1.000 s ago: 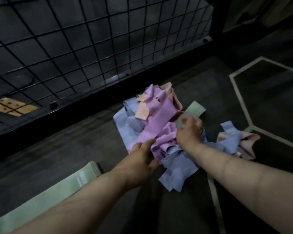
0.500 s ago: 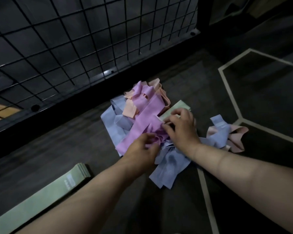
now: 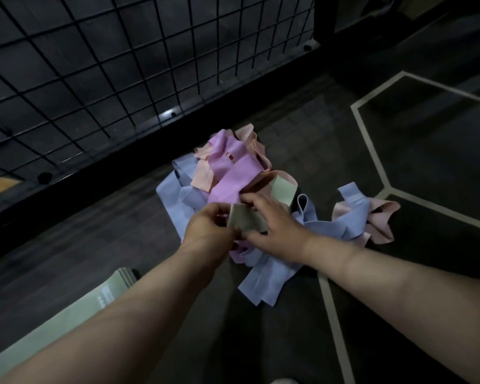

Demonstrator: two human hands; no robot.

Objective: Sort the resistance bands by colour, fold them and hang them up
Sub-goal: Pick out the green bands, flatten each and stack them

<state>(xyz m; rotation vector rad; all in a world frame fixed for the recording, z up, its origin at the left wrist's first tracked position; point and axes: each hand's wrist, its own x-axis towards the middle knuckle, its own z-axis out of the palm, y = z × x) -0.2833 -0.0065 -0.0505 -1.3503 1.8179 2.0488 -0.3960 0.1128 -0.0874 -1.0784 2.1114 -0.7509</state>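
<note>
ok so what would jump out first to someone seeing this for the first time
The tangled pile of pastel bands on the dark floor at centre: purple, blue and peach against black. Directly over it the left hand and right hand both hold a green band between them. A second green strip lies flat at lower left, and black wire mesh fills the upper left.

Lilac band (image 3: 234, 178), blue bands (image 3: 178, 195), peach band (image 3: 204, 173), green band (image 3: 283, 188).
</note>
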